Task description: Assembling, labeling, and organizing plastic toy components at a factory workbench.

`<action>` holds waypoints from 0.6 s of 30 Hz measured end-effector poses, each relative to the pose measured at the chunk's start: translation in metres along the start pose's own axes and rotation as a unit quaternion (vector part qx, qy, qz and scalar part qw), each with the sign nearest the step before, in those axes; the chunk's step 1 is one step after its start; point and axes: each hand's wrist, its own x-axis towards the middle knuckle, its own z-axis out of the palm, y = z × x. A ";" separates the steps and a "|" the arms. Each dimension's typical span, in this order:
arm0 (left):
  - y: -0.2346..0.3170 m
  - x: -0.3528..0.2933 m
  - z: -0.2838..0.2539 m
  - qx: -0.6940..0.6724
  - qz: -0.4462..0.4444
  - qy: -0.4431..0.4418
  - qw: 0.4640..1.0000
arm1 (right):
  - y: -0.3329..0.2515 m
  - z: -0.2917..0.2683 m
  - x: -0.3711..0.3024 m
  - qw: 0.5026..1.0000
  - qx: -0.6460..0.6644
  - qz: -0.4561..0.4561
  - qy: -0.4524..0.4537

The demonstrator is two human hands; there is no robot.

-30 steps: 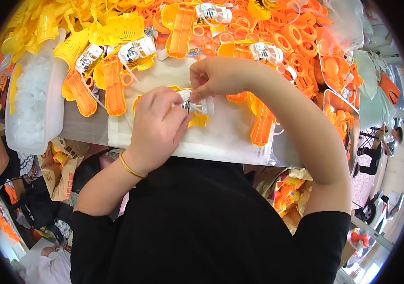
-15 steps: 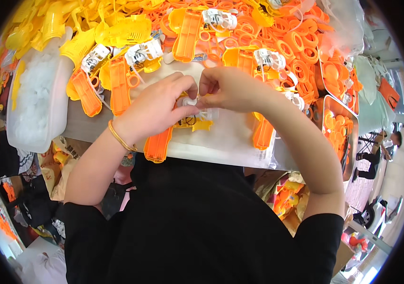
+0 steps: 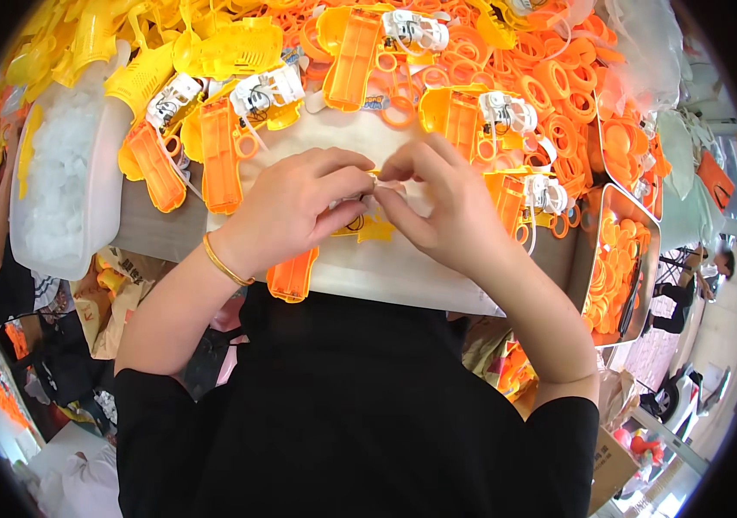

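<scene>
Over a pale sheet on the bench, the left hand and the right hand meet above a toy gun half. The left fingers curl over it from the left, thumb below them and only a narrow gap between. The right thumb and forefinger are bent close together, their tips beside the left fingertips; whatever lies between the tips is too small and covered to tell, so I cannot say how firmly either hand grips.

The toy lies directly under both hands: its yellow edge shows below the fingertips, and its orange handle sticks out below the left hand, toward the body. A gold bracelet circles the left wrist.

Just beyond the right hand is another toy half with a white insert; more lie beyond and to the left. Farther out are a white tub of clear pieces, a yellow heap, orange rings and, at right, a metal tray of orange discs.
</scene>
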 end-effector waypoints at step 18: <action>0.002 -0.006 0.009 0.103 0.047 0.052 0.992 | 0.007 0.001 0.006 1.000 -0.020 -0.001 -0.003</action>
